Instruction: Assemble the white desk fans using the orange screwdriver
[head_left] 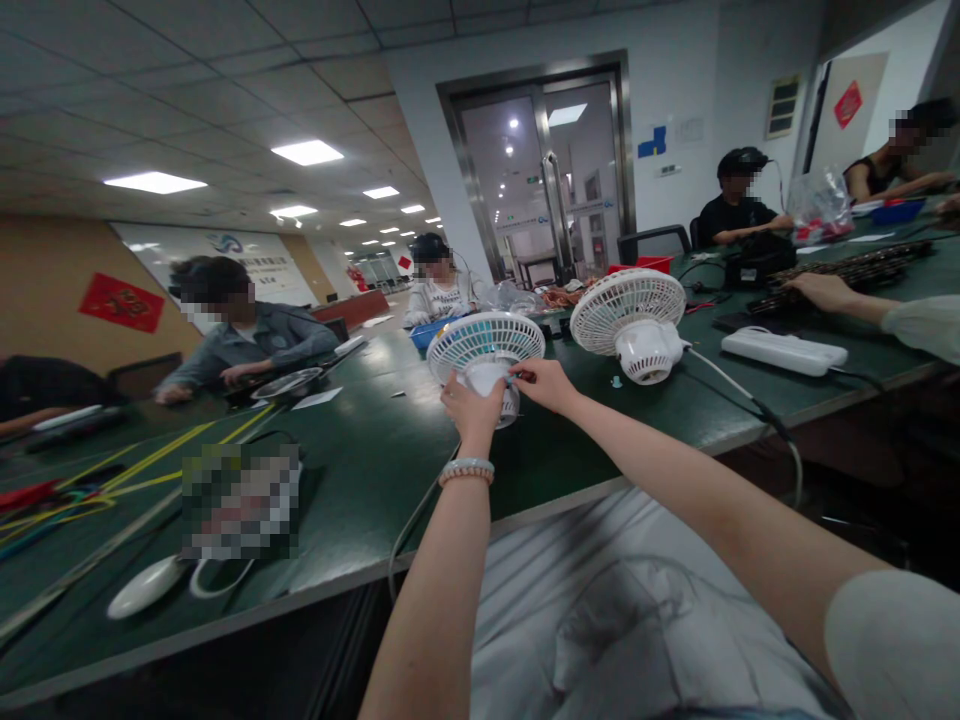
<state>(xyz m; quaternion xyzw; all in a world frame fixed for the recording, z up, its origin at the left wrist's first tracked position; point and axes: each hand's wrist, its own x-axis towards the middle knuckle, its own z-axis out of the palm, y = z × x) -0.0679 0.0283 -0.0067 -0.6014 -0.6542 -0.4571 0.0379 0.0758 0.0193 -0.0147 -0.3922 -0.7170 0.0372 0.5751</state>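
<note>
A small white fan [486,335] with a round slatted grille and light-blue parts inside stands on the green table in front of me. My left hand [474,405] is closed around the back of its housing. At the right side of that housing, my right hand [546,385] pinches with thumb and fingertips beside a small light-blue piece [513,379]; what is between the fingers is too small to make out. To the right stands a second white fan [630,320], apart from both hands. A small light-blue part [616,382] lies on the table between the fans.
A white power strip [784,350] lies right of the second fan, whose cord [724,378] runs over the table edge. On the left are a white computer mouse [146,588] and yellow cables [161,455]. Co-workers sit around the table; a neighbour's hand [821,292] rests at right on dark rods.
</note>
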